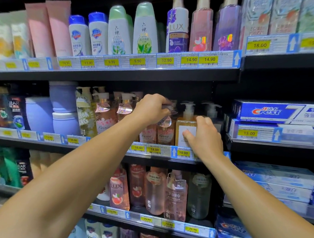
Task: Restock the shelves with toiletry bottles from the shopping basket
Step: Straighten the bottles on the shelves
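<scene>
Toiletry bottles fill the shelves, and I go from the left side to the right. On the far left of the middle shelf [118, 155] stand dark shampoo bottles [15, 114], then lilac jars [64, 106] stacked one on another, then a yellow pump bottle [85, 112]. After these comes a row of pink Kirstie pump bottles [106, 116]. The left hand [151, 108] reaches over this row with its fingers curled down around the pump top of one pink Kirstie bottle [165, 131], which stands on the shelf near the front edge. Just beside it on the right stands an amber pump bottle [185, 124] with a white label. The right hand [204, 136] holds this bottle at the body, thumb on the label and fingers curled around its right side. Behind this hand is a darker pump bottle [212, 109], partly hidden. On the far right lie blue Crest toothpaste boxes [270, 111]. The shopping basket is not in view.
</scene>
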### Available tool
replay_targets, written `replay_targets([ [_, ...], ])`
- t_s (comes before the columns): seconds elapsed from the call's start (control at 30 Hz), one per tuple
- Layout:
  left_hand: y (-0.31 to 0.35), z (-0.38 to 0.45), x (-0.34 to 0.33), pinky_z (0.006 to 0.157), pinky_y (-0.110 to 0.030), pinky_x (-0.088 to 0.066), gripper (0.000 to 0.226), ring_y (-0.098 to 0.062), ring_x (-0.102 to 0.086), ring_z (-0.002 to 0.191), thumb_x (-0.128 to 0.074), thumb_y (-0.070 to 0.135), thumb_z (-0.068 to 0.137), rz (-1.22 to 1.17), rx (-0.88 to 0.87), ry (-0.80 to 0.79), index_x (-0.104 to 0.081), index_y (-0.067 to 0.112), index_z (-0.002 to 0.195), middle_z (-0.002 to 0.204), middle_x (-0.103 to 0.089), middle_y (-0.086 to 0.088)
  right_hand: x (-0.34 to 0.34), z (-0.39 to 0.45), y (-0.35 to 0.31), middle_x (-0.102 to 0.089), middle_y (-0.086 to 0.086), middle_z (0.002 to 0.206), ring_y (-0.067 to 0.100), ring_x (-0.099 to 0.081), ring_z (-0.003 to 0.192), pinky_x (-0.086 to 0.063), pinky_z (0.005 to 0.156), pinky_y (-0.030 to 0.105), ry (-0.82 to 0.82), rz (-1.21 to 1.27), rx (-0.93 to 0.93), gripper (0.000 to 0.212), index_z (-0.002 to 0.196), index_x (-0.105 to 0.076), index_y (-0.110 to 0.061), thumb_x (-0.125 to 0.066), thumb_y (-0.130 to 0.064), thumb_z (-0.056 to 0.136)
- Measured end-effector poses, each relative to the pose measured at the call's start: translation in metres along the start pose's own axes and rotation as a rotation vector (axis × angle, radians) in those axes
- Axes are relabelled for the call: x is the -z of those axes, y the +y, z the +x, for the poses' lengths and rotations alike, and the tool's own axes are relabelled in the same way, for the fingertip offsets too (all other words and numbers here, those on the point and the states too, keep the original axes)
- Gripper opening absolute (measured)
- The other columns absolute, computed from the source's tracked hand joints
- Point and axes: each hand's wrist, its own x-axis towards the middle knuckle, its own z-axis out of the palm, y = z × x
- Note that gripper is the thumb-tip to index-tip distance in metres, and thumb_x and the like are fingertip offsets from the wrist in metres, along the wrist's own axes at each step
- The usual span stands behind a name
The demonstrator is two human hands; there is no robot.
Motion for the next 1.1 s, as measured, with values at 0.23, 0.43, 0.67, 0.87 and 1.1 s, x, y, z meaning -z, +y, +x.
replay_targets([
  [0.23,0.003,-0.005,0.002,0.086,-0.038,-0.055,0.041,-0.019,-0.064,0.096,-0.060,0.033,0.092,0.016,-0.018,0.042,-0.059,0.022,0.132,0.118,-0.068,-0.002,0.008,-0.009,0.006,-0.040,-0.003,0.139,0.022,-0.054,0.110,-0.034,0.076,0.030,0.057,0.141,0.020,0.061,0.139,-0.040,-0.020,-0.065,-0.041,0.088],
  [0.43,0.023,-0.022,-0.007,0.097,-0.046,-0.046,0.042,-0.026,-0.058,0.111,-0.062,0.026,0.089,-0.001,-0.181,0.268,-0.059,0.021,0.130,0.120,-0.066,-0.002,0.021,-0.018,0.015,-0.037,-0.004,0.143,0.009,-0.062,0.079,-0.052,0.082,0.037,0.109,0.262,0.008,0.058,0.141,-0.039,-0.019,-0.065,-0.030,0.090],
  [0.67,0.037,-0.043,-0.037,0.085,-0.045,-0.049,0.040,-0.030,-0.058,0.102,-0.061,0.008,0.085,0.138,-0.337,0.209,-0.060,0.013,0.125,0.114,-0.064,-0.007,0.031,-0.009,0.008,-0.020,0.004,0.154,0.026,-0.055,0.115,-0.045,0.091,0.034,-0.016,0.146,-0.033,0.055,0.145,-0.034,-0.018,-0.053,-0.010,0.093],
  [0.87,0.041,-0.062,-0.069,0.097,-0.043,-0.046,0.058,-0.030,-0.039,0.129,-0.064,0.002,0.085,-0.006,-0.231,0.220,-0.048,0.014,0.140,0.143,-0.043,-0.011,0.044,0.004,0.007,-0.040,0.010,0.135,0.033,-0.056,0.108,-0.045,0.075,0.034,-0.069,-0.312,0.086,0.056,0.137,-0.039,-0.017,-0.064,-0.011,0.087],
  [1.1,0.047,-0.066,-0.091,0.109,-0.041,-0.036,0.076,-0.028,-0.008,0.147,-0.060,0.001,0.087,-0.057,-0.105,0.134,-0.026,0.022,0.152,0.158,-0.013,-0.016,0.040,0.012,-0.001,-0.036,0.016,0.137,0.038,-0.052,0.115,-0.040,0.070,0.033,-0.283,-0.301,-0.114,0.066,0.143,-0.030,-0.019,-0.062,-0.006,0.087],
])
